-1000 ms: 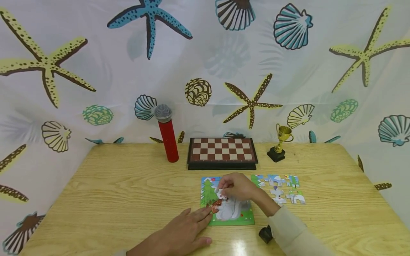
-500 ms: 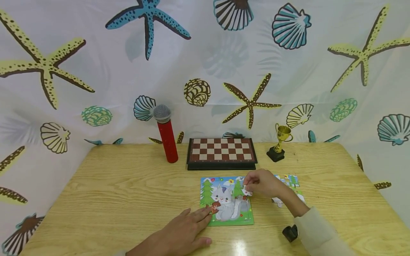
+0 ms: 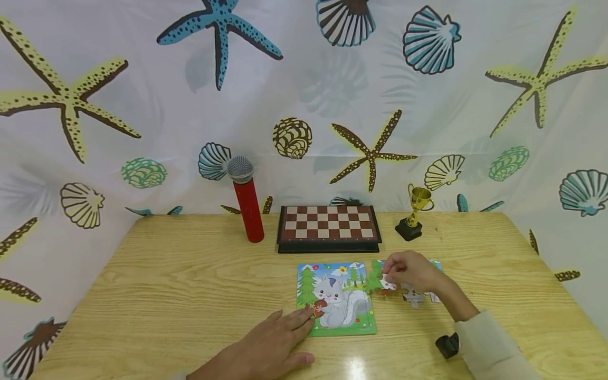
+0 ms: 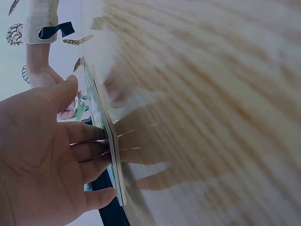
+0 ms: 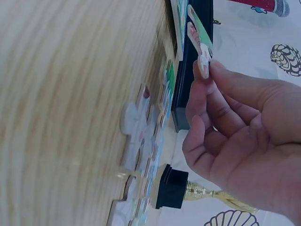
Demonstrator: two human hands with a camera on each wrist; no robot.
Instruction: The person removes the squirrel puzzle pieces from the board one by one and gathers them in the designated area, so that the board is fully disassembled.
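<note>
A squirrel picture board point(image 3: 349, 295) lies flat on the table in the head view. My left hand point(image 3: 280, 343) rests its straight fingers on the board's lower left edge; in the left wrist view the fingertips of that hand point(image 4: 51, 155) meet the board's edge point(image 4: 113, 155). Between thumb and fingers my right hand point(image 3: 410, 270) pinches a puzzle piece point(image 3: 376, 279) with green tree and white fur on it, held above the table to the right of the board. The right wrist view shows this piece point(image 5: 202, 42) tilted. Below and behind the hand lie several loose puzzle pieces point(image 3: 413, 296), partly hidden.
Behind the board stands a black-edged checkered chessboard box point(image 3: 329, 224). A red microphone point(image 3: 249, 208) stands upright to its left, and a small gold trophy point(image 3: 415, 211) on a black base to its right. A patterned cloth point(image 3: 304, 79) hangs behind the table.
My right hand has moved right with the puzzle piece, from over the squirrel picture to beside the board, near the loose pieces. The left hand has stayed in place.
</note>
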